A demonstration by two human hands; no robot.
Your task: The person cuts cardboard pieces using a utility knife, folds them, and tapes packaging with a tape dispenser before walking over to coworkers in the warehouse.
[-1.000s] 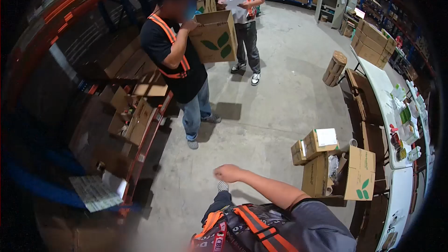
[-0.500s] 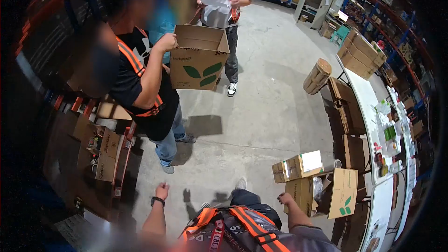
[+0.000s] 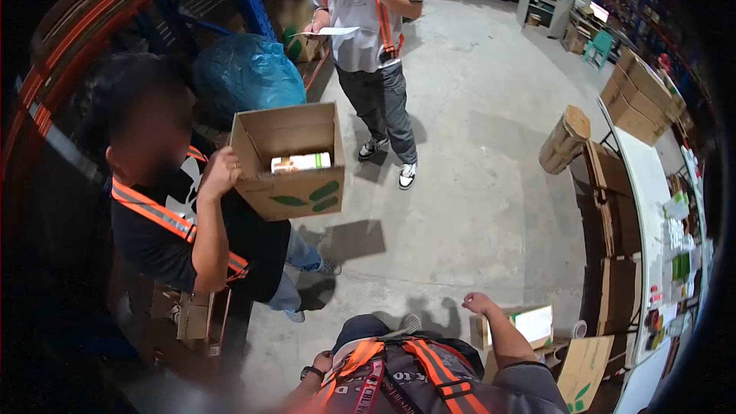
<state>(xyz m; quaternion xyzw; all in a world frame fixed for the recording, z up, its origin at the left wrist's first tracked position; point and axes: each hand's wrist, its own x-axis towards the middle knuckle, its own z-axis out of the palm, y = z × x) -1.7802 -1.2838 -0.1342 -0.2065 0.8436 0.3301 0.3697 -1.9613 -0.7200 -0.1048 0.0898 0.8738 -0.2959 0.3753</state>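
My left hand (image 3: 323,361), with a dark watch on its wrist, is close to my body beside the orange vest strap. Its fingers look curled in, and I see nothing in them. My right hand (image 3: 478,303) is held out over the floor, fingers loosely bent and apart, holding nothing. Just below and right of it are a small carton (image 3: 530,325) with a white sheet on top and an opened carton flap (image 3: 586,372). On the left, a co-worker's hand grips a cardboard box (image 3: 299,201) with green leaf marks; a white, green-edged container (image 3: 301,162) lies inside.
Another person (image 3: 366,15) in an orange-strapped vest stands ahead, holding a paper. A blue plastic bag (image 3: 249,77) sits by the left racks. On the right are a long white table (image 3: 642,159) with goods and a brown carton bundle (image 3: 565,139) on the concrete floor.
The co-worker's box has tilted, showing the container inside. The person ahead has raised one hand toward the face. My left hand has drawn in to my body; my right hand has moved forward.
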